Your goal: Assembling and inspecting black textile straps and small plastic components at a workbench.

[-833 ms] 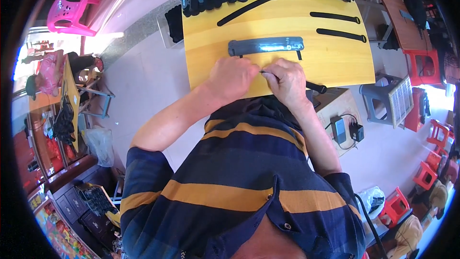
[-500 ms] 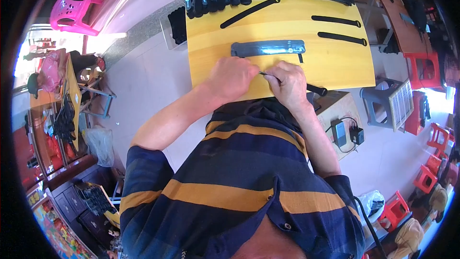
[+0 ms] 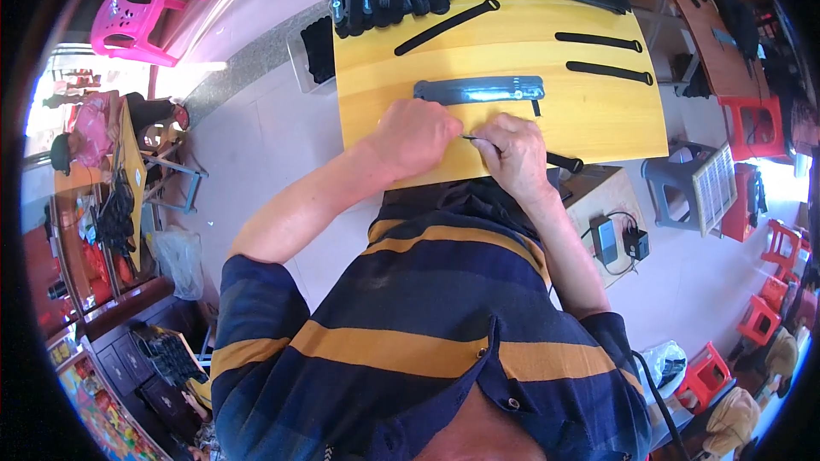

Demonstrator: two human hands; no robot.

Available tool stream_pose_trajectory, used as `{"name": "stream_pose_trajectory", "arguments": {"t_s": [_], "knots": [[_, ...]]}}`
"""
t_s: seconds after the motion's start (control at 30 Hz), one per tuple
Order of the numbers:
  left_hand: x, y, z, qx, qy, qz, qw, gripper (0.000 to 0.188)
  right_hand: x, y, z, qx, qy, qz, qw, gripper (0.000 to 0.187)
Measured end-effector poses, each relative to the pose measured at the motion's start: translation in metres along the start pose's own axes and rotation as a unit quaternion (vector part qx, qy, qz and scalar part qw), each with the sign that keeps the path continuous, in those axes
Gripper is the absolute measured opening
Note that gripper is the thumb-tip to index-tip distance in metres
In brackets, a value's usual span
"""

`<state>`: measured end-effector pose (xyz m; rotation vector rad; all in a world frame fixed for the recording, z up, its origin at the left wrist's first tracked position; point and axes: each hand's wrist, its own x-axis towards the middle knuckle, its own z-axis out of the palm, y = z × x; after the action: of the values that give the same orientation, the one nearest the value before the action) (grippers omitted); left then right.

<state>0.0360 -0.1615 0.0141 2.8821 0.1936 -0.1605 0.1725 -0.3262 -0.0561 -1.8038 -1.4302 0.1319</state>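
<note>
Left hand (image 3: pixel 418 138) and right hand (image 3: pixel 517 152) grip a thin black strip (image 3: pixel 469 137), seemingly unfinished, two black loop-ended fabric straps (image 3: pixel 608 73) untouched at their two o'clock.

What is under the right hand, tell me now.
A looped black strap end sticks out beside the right hand; the strap's course beneath, and anything else there, is covered and cannot be seen.

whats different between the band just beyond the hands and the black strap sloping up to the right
The band looks glossy, the strap matte. The band is wider than the strap. The band lies nearly level in the picture, while the strap slants. Both are long, dark and lying on the yellow tabletop.
</note>
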Motion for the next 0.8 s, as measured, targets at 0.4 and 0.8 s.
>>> {"name": "stream_pose_trajectory", "arguments": {"t_s": [0.4, 0.8], "knots": [[0.003, -0.001, 0.001, -0.014, -0.040, 0.001, 0.999, 0.015, 0.006, -0.005, 0.007, 0.011, 0.005, -0.032, 0.999, 0.008], [0.011, 0.004, -0.010, -0.002, -0.095, 0.000, 0.995, 0.013, 0.004, 0.000, 0.010, 0.003, -0.006, -0.029, 1.000, 0.009]]}}
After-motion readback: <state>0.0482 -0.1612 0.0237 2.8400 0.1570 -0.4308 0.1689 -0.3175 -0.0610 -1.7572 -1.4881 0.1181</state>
